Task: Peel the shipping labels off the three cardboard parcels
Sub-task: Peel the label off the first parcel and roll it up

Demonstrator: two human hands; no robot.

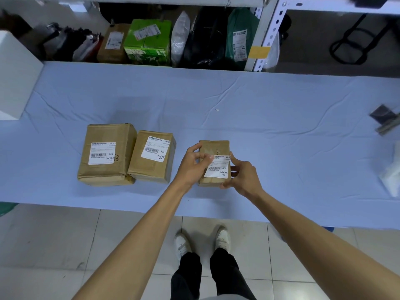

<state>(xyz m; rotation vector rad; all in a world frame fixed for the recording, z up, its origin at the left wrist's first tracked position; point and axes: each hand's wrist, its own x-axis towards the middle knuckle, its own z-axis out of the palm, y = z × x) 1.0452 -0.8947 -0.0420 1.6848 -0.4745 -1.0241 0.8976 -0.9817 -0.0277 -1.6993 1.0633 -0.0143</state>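
Note:
Three brown cardboard parcels stand on a table under a pale blue cloth (259, 109). The large left parcel (106, 135) carries a white shipping label (102, 153). Touching its right side, the middle parcel (151, 169) also bears a label (154, 148). The small right parcel (214, 147) sits apart. My left hand (193, 164) pinches the upper left corner of its label (217, 167), which looks lifted from the cardboard there. My right hand (243, 174) grips the parcel's right side and lower edge.
A white box (15, 76) stands at the table's far left. Behind the table, a low shelf holds a green carton (149, 43), bags and other parcels. A dark object (384, 118) and white material (391, 174) lie at the right edge. Tiled floor lies below.

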